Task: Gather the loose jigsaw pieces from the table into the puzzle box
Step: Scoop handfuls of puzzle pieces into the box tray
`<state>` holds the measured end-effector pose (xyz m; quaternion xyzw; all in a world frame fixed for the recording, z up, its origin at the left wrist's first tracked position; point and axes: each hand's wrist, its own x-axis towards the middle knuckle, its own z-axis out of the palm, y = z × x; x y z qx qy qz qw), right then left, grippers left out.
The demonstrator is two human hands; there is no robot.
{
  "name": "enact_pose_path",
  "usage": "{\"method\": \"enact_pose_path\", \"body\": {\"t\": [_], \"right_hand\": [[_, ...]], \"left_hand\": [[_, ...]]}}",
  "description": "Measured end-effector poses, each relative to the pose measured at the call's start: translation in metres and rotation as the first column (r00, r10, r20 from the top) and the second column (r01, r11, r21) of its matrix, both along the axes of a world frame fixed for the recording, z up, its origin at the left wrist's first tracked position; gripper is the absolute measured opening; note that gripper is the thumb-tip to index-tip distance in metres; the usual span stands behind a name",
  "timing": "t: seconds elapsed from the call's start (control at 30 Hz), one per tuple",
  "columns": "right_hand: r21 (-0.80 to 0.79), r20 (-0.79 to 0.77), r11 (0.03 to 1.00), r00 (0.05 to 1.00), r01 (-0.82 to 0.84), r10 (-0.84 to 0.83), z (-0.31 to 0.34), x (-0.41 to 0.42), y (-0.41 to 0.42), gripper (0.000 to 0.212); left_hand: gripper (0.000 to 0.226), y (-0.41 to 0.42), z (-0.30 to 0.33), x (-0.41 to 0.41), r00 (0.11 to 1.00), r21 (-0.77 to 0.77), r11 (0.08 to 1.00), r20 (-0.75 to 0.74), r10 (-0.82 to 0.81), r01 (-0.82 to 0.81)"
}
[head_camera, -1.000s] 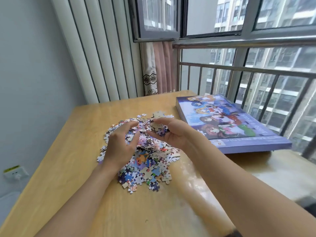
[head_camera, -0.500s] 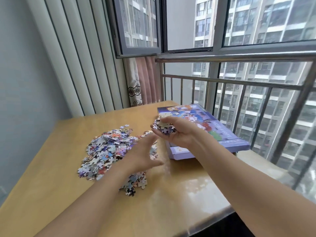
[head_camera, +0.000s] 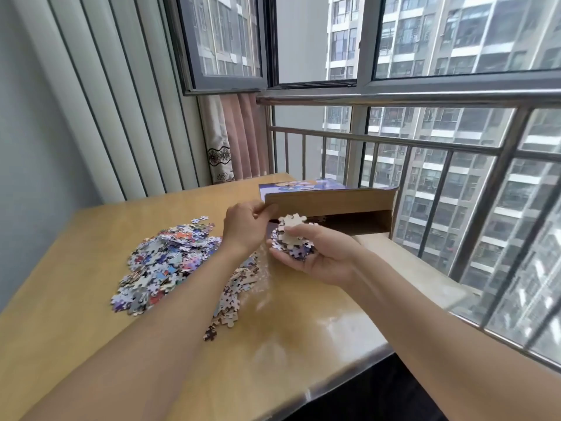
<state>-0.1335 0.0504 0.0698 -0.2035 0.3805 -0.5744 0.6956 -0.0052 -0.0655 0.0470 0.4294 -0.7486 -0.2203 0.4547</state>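
Bright, diffuse daylight enters through the windows [head_camera: 394,41] at upper right. Soft glare patches on the table [head_camera: 288,344] at lower centre. Shadows faint. Wide-angle bending of lines at frame edges. Slight softness overall; forearms near bottom less sharp.

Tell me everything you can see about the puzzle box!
The puzzle box lies flat on the wooden table by the window railing. It looks like brown cardboard with a purple cartoon picture on its lid. The left hand grips the lid's near corner and holds it lifted, showing a dark gap inside.
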Motion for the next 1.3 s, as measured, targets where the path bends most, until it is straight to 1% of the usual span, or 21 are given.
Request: {"method": "enact_pose_path", "body": {"t": [0.07, 0.2, 0.27, 0.37, 0.43, 0.5, 0.6, 0.67, 0.77, 0.83, 0.9, 0.93, 1.0, 1.07, 1.13, 1.2, 1.27, 1.3], "right_hand": [[0.047, 0.044, 0.997, 0.997, 0.063, -0.065, -0.008, -0.006, -0.004, 0.036], [0.079, 0.115, 0.976, 0.971, 0.201, -0.209, -0.009, -0.019, -0.016, 0.036], [0.095, 0.129, 0.964, 0.958, 0.247, -0.258, -0.006, -0.023, -0.02, 0.03], [0.126, 0.119, 0.951, 0.947, 0.284, -0.298, 0.001, -0.026, -0.023, 0.013], [0.14, 0.129, 0.94, 0.935, 0.312, -0.33, 0.004, -0.03, -0.027, 0.013], [0.155, 0.153, 0.923, 0.915, 0.352, -0.374, 0.008, -0.036, -0.034, 0.024], [0.144, 0.22, 0.922, 0.897, 0.359, -0.384, 0.013, -0.041, -0.044, 0.048], [0.115, 0.278, 0.914, 0.871, 0.388, -0.405, 0.017, -0.042, -0.049, 0.057], [0.092, 0.339, 0.875, 0.812, 0.475, -0.476, 0.022, -0.046, -0.053, 0.069], [0.053, 0.354, 0.875, 0.81, 0.482, -0.467, 0.021, -0.05, -0.055, 0.079], [-0.021, 0.319, 0.898, 0.854, 0.439, -0.41, 0.018, -0.057, -0.057, 0.087], [-0.054, 0.274, 0.91, 0.882, 0.411, -0.383, 0.016, -0.06, -0.057, 0.089], [-0.091, 0.162, 0.93, 0.927, 0.357, -0.34, 0.016, -0.066, -0.056, 0.085], [-0.084, -0.006, 0.936, 0.939, 0.342, -0.343, 0.019, -0.069, -0.053, 0.074], [-0.08, -0.168, 0.932, 0.917, 0.353, -0.361, 0.02, -0.07, -0.049, 0.063], [-0.114, -0.259, 0.926, 0.89, 0.359, -0.377, 0.023, -0.068, -0.041, 0.044], [-0.153, -0.324, 0.92, 0.861, 0.36, -0.391, 0.027, -0.067, -0.036, 0.02], [-0.168, -0.36, 0.923, 0.85, 0.347, -0.385, 0.028, -0.067, -0.035, 0.015]], "left_hand": [[0.022, -0.002, 0.005, 0.001, 1.0, 0.0, 1.0, -0.003, -0.001, 0.001], [0.023, -0.005, 0.008, 0.003, 1.0, 0.0, 1.0, -0.01, -0.008, 0.008], [0.023, -0.004, 0.01, 0.003, 1.0, 0.002, 1.0, -0.018, -0.006, 0.006], [0.024, -0.002, 0.013, 0.004, 0.999, 0.0, 1.0, -0.032, -0.01, 0.01], [0.025, -0.002, 0.015, 0.003, 0.999, 0.0, 1.0, -0.035, -0.017, 0.017], [0.027, 0.001, 0.017, 0.001, 0.999, 0.004, 1.0, -0.03, -0.021, 0.021], [0.03, 0.003, 0.019, 0.001, 0.999, 0.015, 1.0, -0.04, -0.026, 0.027], [0.029, 0.004, 0.02, 0.001, 0.999, 0.025, 0.999, -0.049, -0.021, 0.022], [0.024, 0.005, 0.024, -0.001, 0.998, 0.024, 0.999, -0.054, -0.023, 0.024], [0.024, 0.006, 0.027, -0.001, 0.998, 0.024, 0.999, -0.054, -0.022, 0.023], [0.027, 0.005, 0.029, 0.001, 0.998, 0.023, 1.0, -0.056, -0.013, 0.014], [0.029, 0.004, 0.03, 0.002, 0.998, 0.02, 1.0, -0.06, -0.009, 0.011], [0.03, 0.001, 0.031, 0.005, 0.997, 0.018, 1.0, -0.076, -0.003, 0.005], [0.032, -0.001, 0.032, 0.007, 0.996, 0.016, 1.0, -0.083, 0.011, -0.01], [0.034, -0.001, 0.032, 0.009, 0.996, 0.009, 1.0, -0.081, 0.029, -0.028], [0.037, -0.002, 0.032, 0.009, 0.996, 0.0, 1.0, -0.089, 0.031, -0.031], [0.04, -0.005, 0.033, 0.009, 0.994, 0.0, 1.0, -0.111, 0.023, -0.023], [0.041, -0.006, 0.034, 0.009, 0.992, 0.003, 1.0, -0.129, 0.013, -0.013]]}}
